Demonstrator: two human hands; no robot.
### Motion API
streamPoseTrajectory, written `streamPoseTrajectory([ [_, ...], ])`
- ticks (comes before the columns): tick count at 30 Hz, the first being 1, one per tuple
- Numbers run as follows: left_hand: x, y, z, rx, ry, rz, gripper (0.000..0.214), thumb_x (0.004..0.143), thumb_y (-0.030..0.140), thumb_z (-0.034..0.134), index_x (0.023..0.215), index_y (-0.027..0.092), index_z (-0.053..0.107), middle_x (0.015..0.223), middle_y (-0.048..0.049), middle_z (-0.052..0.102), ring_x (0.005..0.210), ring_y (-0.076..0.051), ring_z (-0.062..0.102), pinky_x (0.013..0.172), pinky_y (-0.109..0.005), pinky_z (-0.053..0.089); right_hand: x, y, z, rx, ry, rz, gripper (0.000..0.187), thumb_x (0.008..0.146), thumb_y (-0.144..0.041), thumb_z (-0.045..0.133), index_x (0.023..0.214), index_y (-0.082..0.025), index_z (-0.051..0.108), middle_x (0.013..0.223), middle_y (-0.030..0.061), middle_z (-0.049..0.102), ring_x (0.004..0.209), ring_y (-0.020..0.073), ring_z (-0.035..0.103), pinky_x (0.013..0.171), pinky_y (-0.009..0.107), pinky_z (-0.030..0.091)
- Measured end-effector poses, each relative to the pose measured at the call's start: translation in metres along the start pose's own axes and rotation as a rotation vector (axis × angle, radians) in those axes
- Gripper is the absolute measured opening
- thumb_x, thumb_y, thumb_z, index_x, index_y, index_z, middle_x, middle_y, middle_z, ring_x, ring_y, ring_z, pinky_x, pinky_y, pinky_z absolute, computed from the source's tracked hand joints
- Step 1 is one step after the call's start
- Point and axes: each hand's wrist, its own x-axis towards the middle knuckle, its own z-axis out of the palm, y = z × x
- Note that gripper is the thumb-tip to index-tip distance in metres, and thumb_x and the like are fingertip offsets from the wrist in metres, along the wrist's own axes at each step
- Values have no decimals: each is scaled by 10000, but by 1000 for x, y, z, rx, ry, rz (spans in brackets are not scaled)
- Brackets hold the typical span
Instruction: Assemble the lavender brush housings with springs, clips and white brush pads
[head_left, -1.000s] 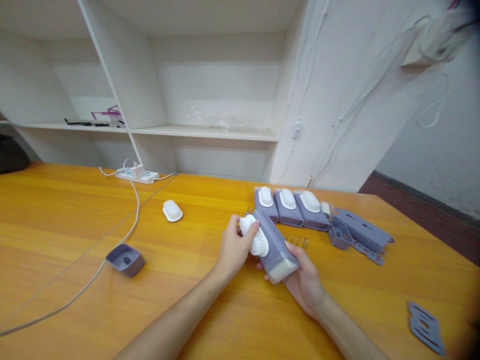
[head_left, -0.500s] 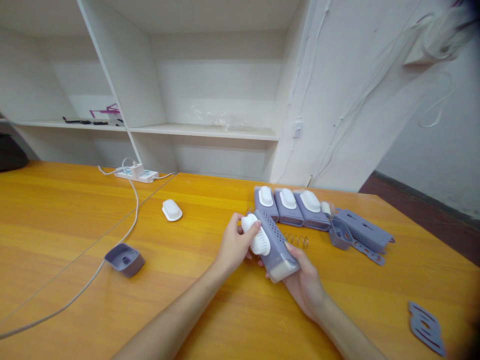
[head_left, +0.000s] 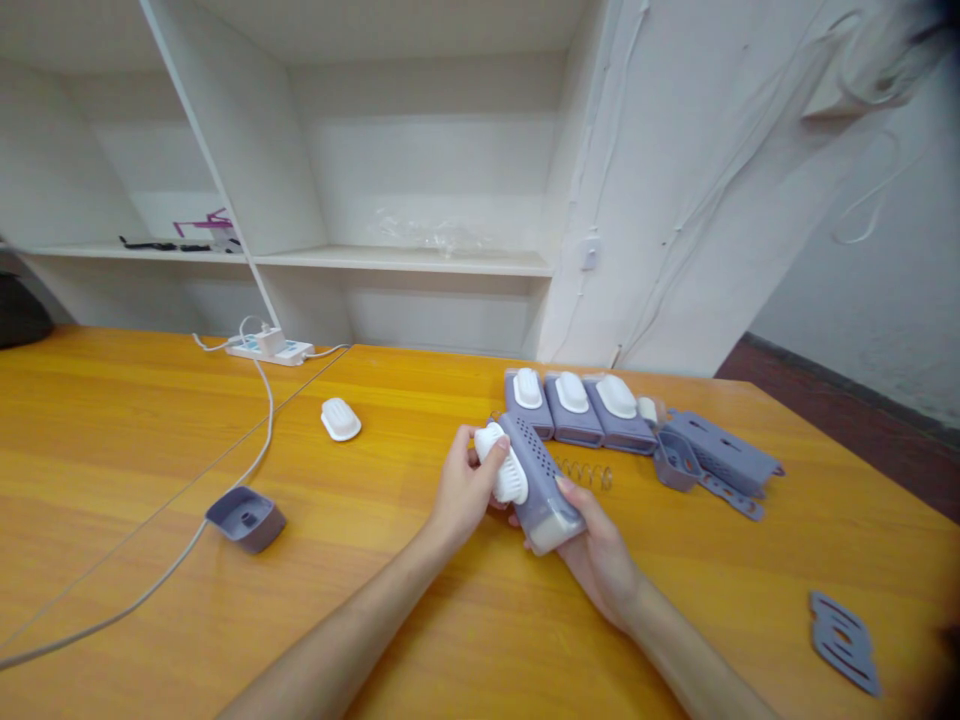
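Observation:
My right hand point(head_left: 600, 552) grips a purple perforated plastic case point(head_left: 537, 481) from below, holding it tilted above the orange table point(head_left: 150, 440). My left hand point(head_left: 461, 493) is closed on the white ribbed piece point(head_left: 505, 470) that sits against the case's left side, thumb and fingers pinching it. Just behind lie three like purple cases with white tops point(head_left: 574, 406) in a row, and a metal spring point(head_left: 585, 472) lies beside them.
A loose white ribbed piece point(head_left: 340, 419) and a purple cap point(head_left: 246, 518) lie to the left, by a white cable point(head_left: 247, 470) running to a power strip point(head_left: 271, 348). More purple parts point(head_left: 716, 458) sit right; a flat purple piece point(head_left: 844, 640) lies near the right edge.
Both hands and the case have shifted slightly left and away; the left hand's hold on the white piece is unchanged.

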Motion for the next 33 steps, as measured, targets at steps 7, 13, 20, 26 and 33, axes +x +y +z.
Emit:
streamPoseTrajectory([
  [7,-1,0,5,20,-66,-50,397,753,550,547,870,220,359,628,46,552,401,-123,552,314,-221,445,1,2,0,50,58,-46,338,845,-403,491,1041,-163,625,898,74,683,720,191,608,531,262,468],
  [13,-4,-6,5,45,-60,-15,398,752,562,540,876,218,384,636,41,549,429,-129,566,331,-217,447,2,3,1,29,66,-58,350,836,-414,503,1038,-158,630,930,76,681,745,194,609,518,254,465],
  [20,-2,-1,2,182,-23,22,432,793,536,483,1103,245,406,679,28,576,464,-123,549,404,-218,433,3,4,1,-16,53,-65,377,834,-422,509,1107,-181,605,923,67,683,730,207,616,581,302,494],
  [26,-1,15,-13,712,31,353,293,821,448,480,1002,224,535,680,0,595,591,-150,563,561,-229,383,2,8,0,-92,11,-104,407,838,-399,521,1176,-178,566,964,69,670,741,194,589,579,284,475],
  [33,0,22,-20,928,-35,407,403,746,557,543,955,212,544,693,-30,611,615,-190,568,553,-240,336,2,8,0,-106,5,-124,353,858,-381,499,1139,-186,583,1001,65,659,762,190,583,602,286,473],
])
